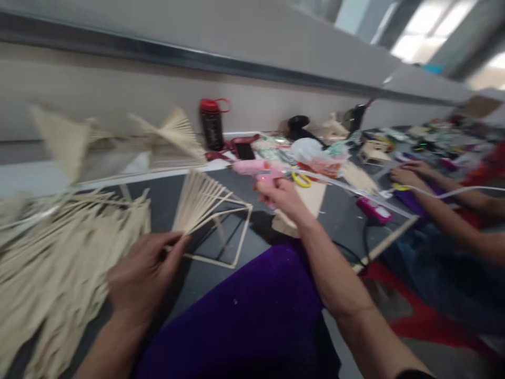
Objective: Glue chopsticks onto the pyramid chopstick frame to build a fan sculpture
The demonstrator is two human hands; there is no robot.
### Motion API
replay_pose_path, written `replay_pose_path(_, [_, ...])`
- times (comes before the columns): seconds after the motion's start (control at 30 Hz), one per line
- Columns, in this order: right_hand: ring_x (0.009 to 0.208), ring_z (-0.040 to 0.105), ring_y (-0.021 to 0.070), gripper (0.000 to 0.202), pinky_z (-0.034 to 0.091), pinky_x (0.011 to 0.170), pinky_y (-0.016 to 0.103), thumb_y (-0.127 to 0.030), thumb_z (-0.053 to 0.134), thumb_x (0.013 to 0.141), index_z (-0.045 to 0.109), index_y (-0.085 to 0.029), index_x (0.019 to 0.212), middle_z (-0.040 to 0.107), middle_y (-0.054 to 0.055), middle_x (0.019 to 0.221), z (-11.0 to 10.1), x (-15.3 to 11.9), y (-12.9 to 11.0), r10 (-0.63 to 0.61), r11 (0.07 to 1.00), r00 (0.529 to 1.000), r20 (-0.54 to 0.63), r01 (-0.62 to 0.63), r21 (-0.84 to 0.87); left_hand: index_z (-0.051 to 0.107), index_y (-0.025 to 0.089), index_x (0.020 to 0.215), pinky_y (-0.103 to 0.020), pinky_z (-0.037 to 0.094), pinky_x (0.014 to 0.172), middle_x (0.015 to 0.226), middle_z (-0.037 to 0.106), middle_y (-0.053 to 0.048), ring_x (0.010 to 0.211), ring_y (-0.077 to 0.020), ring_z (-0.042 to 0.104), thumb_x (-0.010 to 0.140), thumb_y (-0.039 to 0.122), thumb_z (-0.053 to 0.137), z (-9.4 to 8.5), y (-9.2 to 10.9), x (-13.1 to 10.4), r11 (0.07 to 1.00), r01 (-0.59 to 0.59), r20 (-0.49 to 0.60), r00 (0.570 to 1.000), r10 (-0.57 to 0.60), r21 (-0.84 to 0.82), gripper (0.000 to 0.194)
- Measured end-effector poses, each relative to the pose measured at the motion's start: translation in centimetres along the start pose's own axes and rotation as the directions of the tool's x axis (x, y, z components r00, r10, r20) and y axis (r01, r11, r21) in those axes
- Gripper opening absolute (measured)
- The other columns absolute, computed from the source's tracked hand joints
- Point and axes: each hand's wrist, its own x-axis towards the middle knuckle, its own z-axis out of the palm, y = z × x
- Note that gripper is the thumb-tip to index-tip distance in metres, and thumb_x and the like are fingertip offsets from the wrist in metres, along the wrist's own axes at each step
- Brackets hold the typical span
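Note:
In my right hand [282, 197] is a pink glue gun [252, 168], its nozzle pointing left over the table. My left hand [144, 273] pinches the near corner of a wooden stick frame [240, 237]. From that corner a fan of thin wooden sticks [197, 202] spreads up and away. Whether the fingers also hold a loose stick is hidden. Left of this hand lies a large pile of wooden sticks [71, 268]. A purple cloth [244, 316] covers my lap below both hands.
Behind stand finished-looking stick models [173, 137] and a dark bottle with a red lid [212, 126]. Yellow-handled scissors [302, 180], a plastic bag [315, 155] and a purple device with a cord [374, 210] lie to the right. Another person's hands [410, 176] work farther right.

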Motion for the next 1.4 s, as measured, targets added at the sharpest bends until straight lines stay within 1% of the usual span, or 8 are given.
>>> replay_pose_path(0.03, [0.048,0.046,0.0082,0.03,0.034,0.045,0.021,-0.044,0.063,0.077,0.069,-0.014,0.074,0.06,0.0,0.057,-0.2,-0.3,0.2,-0.014,0.998,0.999,-0.034,0.012,-0.061,0.07,0.019,0.089,-0.025,0.039,0.056,0.084,0.07,-0.002,0.063,-0.0142,0.061,0.084,0.037,0.065,-0.1,0.3,-0.1,0.999,-0.011,0.027,1.0,0.01,0.046,0.019])
replay_pose_path(0.1, [0.051,0.049,0.0092,0.03,0.036,0.048,0.022,-0.043,0.063,0.079,0.069,-0.014,0.077,0.06,0.001,0.059,-0.7,-0.7,0.9,-0.021,0.991,0.999,-0.036,0.016,-0.13,0.069,0.02,0.086,-0.024,0.043,0.059,0.079,0.07,0.0,0.065,-0.0134,0.063,0.085,0.034,0.064,0.0,0.4,-0.2,0.998,-0.049,-0.002,0.999,0.049,0.047,0.015])
replay_pose_path(0.17, [0.051,0.048,0.0092,0.03,0.035,0.048,0.022,-0.043,0.063,0.079,0.069,-0.014,0.078,0.059,0.0,0.058,-1.0,-1.0,1.8,0.011,0.993,0.999,-0.045,-0.016,-0.114,0.069,0.021,0.085,-0.023,0.044,0.058,0.077,0.07,0.0,0.064,-0.0123,0.064,0.085,0.031,0.064,0.3,0.2,-0.4,0.997,-0.066,-0.023,0.997,0.067,0.051,0.011])
replay_pose_path(0.3, [0.05,0.048,0.0092,0.032,0.034,0.047,0.022,-0.046,0.061,0.081,0.067,-0.014,0.08,0.058,0.0,0.058,-1.0,-1.7,2.7,0.054,0.997,0.999,-0.01,-0.054,-0.058,0.069,0.021,0.086,-0.023,0.045,0.058,0.079,0.071,0.0,0.063,-0.0114,0.063,0.084,0.027,0.065,0.4,0.1,-0.7,0.996,-0.086,-0.051,0.995,0.087,0.027,0.007])
replay_pose_path(0.57, [0.054,0.049,0.0107,0.035,0.035,0.05,0.024,-0.048,0.057,0.085,0.066,-0.015,0.077,0.056,0.001,0.06,0.0,-2.2,2.7,-0.031,0.978,0.999,0.009,0.032,-0.207,0.069,0.02,0.085,-0.021,0.045,0.056,0.076,0.07,0.001,0.062,-0.0099,0.063,0.082,0.026,0.068,0.6,0.0,-0.6,0.994,-0.104,-0.073,0.992,0.106,0.032,0.006])
replay_pose_path(0.83, [0.058,0.05,0.0133,0.039,0.037,0.054,0.026,-0.048,0.056,0.083,0.064,-0.015,0.064,0.057,0.003,0.061,-0.1,-2.3,2.9,-0.024,0.941,1.0,0.0,0.023,-0.337,0.069,0.019,0.085,-0.021,0.045,0.056,0.078,0.07,0.001,0.063,-0.0099,0.063,0.081,0.024,0.069,0.5,0.0,-0.6,0.995,-0.1,-0.073,0.992,0.102,0.019,0.006])
replay_pose_path(1.1, [0.057,0.051,0.0142,0.041,0.037,0.054,0.027,-0.049,0.055,0.083,0.062,-0.015,0.061,0.057,0.003,0.059,0.0,-2.4,2.9,-0.06,0.916,0.998,-0.009,0.051,-0.398,0.069,0.019,0.085,-0.022,0.046,0.057,0.077,0.07,0.001,0.063,-0.0105,0.063,0.081,0.024,0.069,0.5,0.1,-0.5,0.996,-0.089,-0.068,0.994,0.091,0.028,0.005])
replay_pose_path(1.4, [0.057,0.052,0.0143,0.044,0.037,0.055,0.027,-0.05,0.054,0.084,0.059,-0.016,0.057,0.058,0.004,0.059,0.1,-2.3,3.1,-0.089,0.905,0.996,-0.006,0.078,-0.419,0.07,0.021,0.083,-0.022,0.046,0.058,0.077,0.07,0.001,0.064,-0.0108,0.064,0.081,0.025,0.068,0.5,0.3,-0.6,0.998,-0.058,-0.062,0.996,0.06,0.039,0.005])
